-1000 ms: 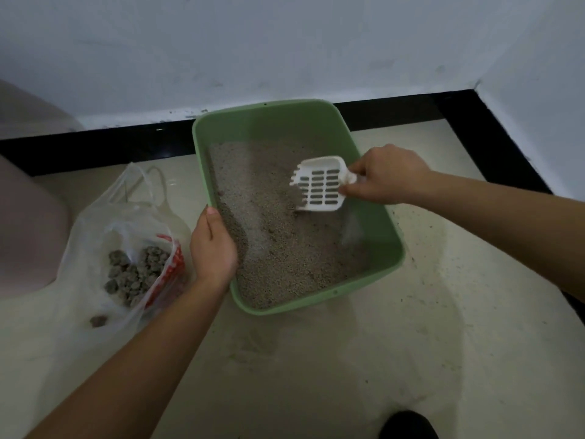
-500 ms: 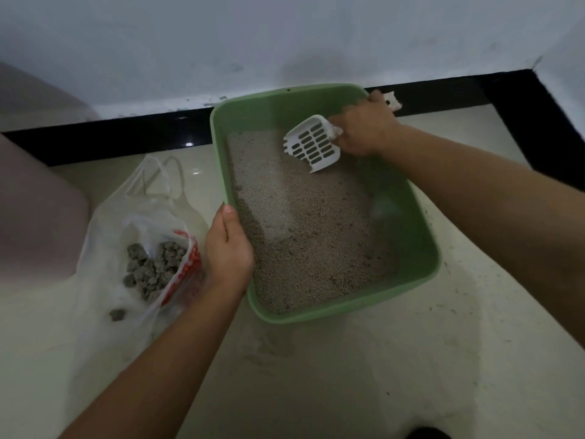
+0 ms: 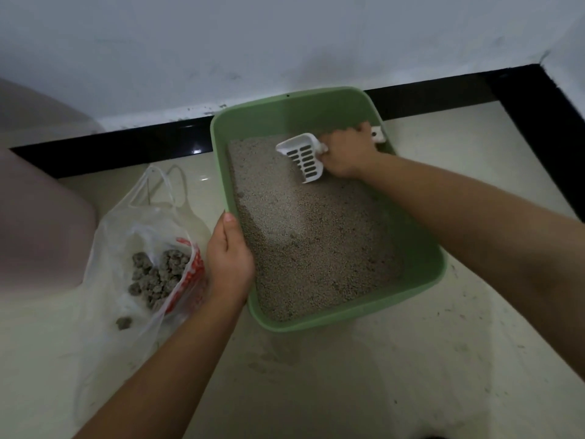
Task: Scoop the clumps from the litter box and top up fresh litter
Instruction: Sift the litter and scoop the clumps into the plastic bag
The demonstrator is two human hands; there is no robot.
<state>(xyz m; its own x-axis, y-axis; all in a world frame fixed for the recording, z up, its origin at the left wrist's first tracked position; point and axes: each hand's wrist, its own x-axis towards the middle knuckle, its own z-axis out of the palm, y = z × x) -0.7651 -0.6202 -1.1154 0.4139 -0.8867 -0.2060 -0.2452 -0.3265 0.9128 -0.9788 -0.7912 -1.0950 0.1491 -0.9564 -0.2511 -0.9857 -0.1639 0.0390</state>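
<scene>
A green litter box (image 3: 421, 289) sits on the pale floor, filled with grey-brown litter (image 3: 310, 236). My right hand (image 3: 346, 152) grips the handle of a white slotted scoop (image 3: 304, 158) at the box's far right corner, the scoop's blade tilted down into the litter. My left hand (image 3: 229, 258) holds the box's left rim, thumb lying along the edge. A clear plastic bag (image 3: 133, 248) with red print lies left of the box and holds several grey clumps (image 3: 158, 274).
A white wall with a black baseboard (image 3: 126, 147) runs behind the box and turns at the right corner. A pinkish rounded object (image 3: 38, 223) sits at the far left. One loose clump (image 3: 123, 323) lies in the bag's near part. Litter dust speckles the floor.
My right hand carried the scoop from the box's middle to its far right corner and tipped the blade down into the litter. My left hand stayed on the rim.
</scene>
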